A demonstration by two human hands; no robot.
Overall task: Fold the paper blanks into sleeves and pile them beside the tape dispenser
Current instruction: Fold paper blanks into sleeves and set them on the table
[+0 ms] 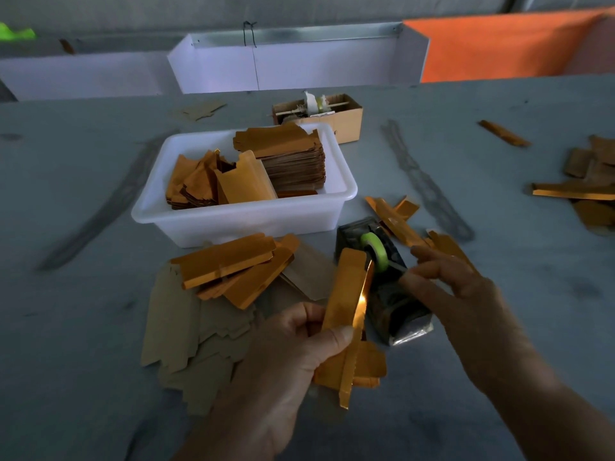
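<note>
My left hand [286, 354] grips a folded gold paper sleeve [346, 294], held upright just left of the tape dispenser [386, 287]. The dispenser is dark, with a green tape roll [374, 246] on top. My right hand [449, 277] reaches over the dispenser with fingertips pinched together at the tape; whether tape is between them I cannot tell. A pile of folded gold sleeves [233, 264] lies left of the dispenser. Flat brown paper blanks [186, 327] are spread on the table under and in front of that pile.
A white plastic tub [239, 221] behind the pile holds stacked blanks and loose gold pieces. A small cardboard box [346, 124] stands behind it. More gold pieces [392, 214] lie right of the tub, and others [585, 184] at the far right edge.
</note>
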